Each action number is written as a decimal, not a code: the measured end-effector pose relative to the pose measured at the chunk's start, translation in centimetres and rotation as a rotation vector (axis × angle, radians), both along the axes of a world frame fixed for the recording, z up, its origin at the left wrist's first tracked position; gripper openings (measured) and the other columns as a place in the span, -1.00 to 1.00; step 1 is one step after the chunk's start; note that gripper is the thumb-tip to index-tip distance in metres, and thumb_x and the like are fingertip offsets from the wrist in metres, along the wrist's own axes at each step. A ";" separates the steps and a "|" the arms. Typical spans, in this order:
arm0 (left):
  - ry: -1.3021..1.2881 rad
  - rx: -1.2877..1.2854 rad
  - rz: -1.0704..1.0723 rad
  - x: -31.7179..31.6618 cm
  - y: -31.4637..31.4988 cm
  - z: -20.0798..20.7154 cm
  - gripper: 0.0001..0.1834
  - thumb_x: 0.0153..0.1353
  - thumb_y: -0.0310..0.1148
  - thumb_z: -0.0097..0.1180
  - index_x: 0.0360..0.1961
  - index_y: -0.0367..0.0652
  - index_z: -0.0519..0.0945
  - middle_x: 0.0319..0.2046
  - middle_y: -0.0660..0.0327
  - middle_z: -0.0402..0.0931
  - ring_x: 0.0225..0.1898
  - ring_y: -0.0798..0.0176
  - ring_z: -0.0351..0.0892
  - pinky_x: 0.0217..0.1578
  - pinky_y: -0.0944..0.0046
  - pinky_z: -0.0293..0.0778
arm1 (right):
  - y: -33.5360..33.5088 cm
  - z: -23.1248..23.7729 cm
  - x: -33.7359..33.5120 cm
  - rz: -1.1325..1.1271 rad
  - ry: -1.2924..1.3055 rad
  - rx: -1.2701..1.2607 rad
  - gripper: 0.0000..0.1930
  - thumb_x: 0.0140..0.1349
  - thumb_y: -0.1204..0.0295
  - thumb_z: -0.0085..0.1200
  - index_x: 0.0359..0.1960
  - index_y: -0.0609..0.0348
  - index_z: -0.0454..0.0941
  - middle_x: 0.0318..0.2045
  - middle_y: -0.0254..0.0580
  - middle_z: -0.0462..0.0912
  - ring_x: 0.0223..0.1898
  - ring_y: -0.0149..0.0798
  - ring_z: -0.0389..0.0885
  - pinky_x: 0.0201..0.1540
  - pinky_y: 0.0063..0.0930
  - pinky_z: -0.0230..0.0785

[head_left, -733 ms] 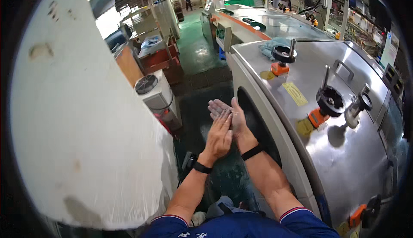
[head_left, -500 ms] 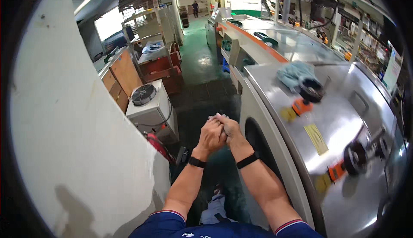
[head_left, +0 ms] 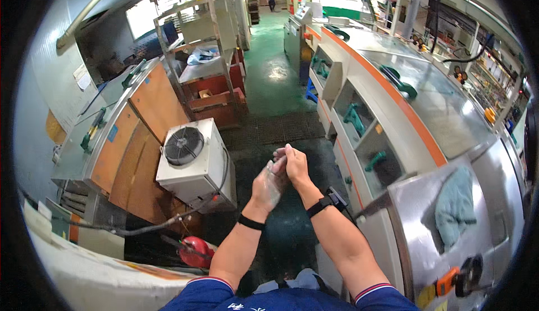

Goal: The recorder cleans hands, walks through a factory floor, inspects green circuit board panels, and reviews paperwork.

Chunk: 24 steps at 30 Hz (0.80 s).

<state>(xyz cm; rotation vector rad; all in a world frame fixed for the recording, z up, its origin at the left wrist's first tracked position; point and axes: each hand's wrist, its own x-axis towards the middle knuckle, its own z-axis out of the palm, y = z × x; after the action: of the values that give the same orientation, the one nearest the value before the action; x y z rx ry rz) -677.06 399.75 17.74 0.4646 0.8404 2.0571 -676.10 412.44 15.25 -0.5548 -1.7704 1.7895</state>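
Note:
In front of my body, over the dark floor, both of my bare hands meet. My left hand [head_left: 268, 185] turns its palm partly up, with a grey-white smear on it and the fingers stretched forward. Against those fingers lies my right hand [head_left: 296, 166], thumb on top, its fingers mostly straight but partly hidden. Neither hand shows any object in it. A black band [head_left: 251, 223] circles my left wrist. On the right wrist sits another black band [head_left: 319, 206] with a small dark device [head_left: 337, 199] beside it.
Left stand a white fan unit [head_left: 193, 168] with a cable, a wooden-sided bench [head_left: 163, 106], a shelf rack [head_left: 205, 69] and a red rounded object [head_left: 195, 251]. Along the right runs a long machine [head_left: 359, 120]; a cloth [head_left: 456, 207] lies on its metal top. A person [head_left: 271, 0] is far down the aisle.
My clasped hands have loosened, so the left palm now shows. The view has moved forward along the aisle: the white wall at left has mostly passed, and the machine's side compartments have come into view.

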 end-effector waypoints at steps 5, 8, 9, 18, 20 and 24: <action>-0.071 0.140 -0.059 -8.4 4.8 -0.3 -0.27 0.42 0.10 -0.42 0.31 -0.37 0.19 0.28 0.06 0.25 0.32 0.17 0.19 0.33 0.20 0.01 | 2.9 -3.1 -8.6 -0.172 -0.021 0.601 -0.54 0.41 0.16 -0.33 0.05 0.22 0.50 0.18 0.21 0.39 0.26 0.12 0.27 0.30 -0.18 0.08; -0.073 0.087 -0.091 -13.6 6.5 -0.5 -0.20 0.37 0.19 -0.40 0.30 -0.35 0.20 0.29 0.10 0.26 0.30 0.15 0.23 0.33 0.20 0.04 | 4.7 -4.6 -13.5 -0.126 -0.166 0.735 -0.52 0.43 0.16 -0.36 0.14 0.24 0.40 0.27 0.31 0.22 0.33 0.33 0.06 0.35 0.08 -0.10; -0.074 0.116 -0.122 -15.0 8.8 -0.9 -0.19 0.37 0.20 -0.40 0.30 -0.35 0.20 0.29 0.09 0.26 0.30 0.14 0.23 0.33 0.20 0.04 | 8.5 -8.5 -15.9 -0.119 -0.154 0.947 -0.50 0.43 0.13 -0.37 0.19 0.24 0.34 0.30 0.30 0.17 0.34 0.32 0.04 0.35 0.11 -0.12; -0.145 0.140 -0.045 -31.2 18.5 -1.7 -0.29 0.39 0.17 -0.40 0.23 -0.22 0.34 0.24 0.17 0.34 0.25 0.20 0.29 0.25 0.19 0.16 | 18.0 -3.3 -31.9 0.080 -0.179 1.106 -0.43 0.33 0.22 -0.19 0.26 0.40 0.18 0.30 0.33 0.13 0.33 0.31 0.06 0.35 0.08 -0.09; -0.117 0.092 0.001 -34.6 18.0 0.1 -0.24 0.38 0.19 -0.48 0.31 -0.22 0.23 0.32 0.17 0.22 0.32 0.14 0.19 0.34 0.11 0.03 | 18.2 -1.1 -35.1 0.098 -0.153 1.262 -0.37 0.21 0.23 -0.06 0.24 0.40 0.20 0.27 0.35 0.18 0.30 0.31 0.12 0.33 0.11 -0.04; -0.323 0.295 0.107 -46.7 19.7 -4.6 -0.13 0.33 0.27 -0.36 0.34 -0.32 0.11 0.36 0.02 0.11 0.37 0.02 0.10 0.37 0.06 -0.04 | 14.2 -2.3 -40.4 0.233 0.024 1.214 -0.36 0.35 0.14 -0.19 0.28 0.47 0.14 0.32 0.33 0.09 0.39 0.23 -0.01 0.40 0.05 -0.22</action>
<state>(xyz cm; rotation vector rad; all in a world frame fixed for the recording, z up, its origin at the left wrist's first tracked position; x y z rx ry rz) -723.77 419.48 13.15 0.2369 0.3789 2.2873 -716.47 426.66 12.96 0.1860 -2.5127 0.5383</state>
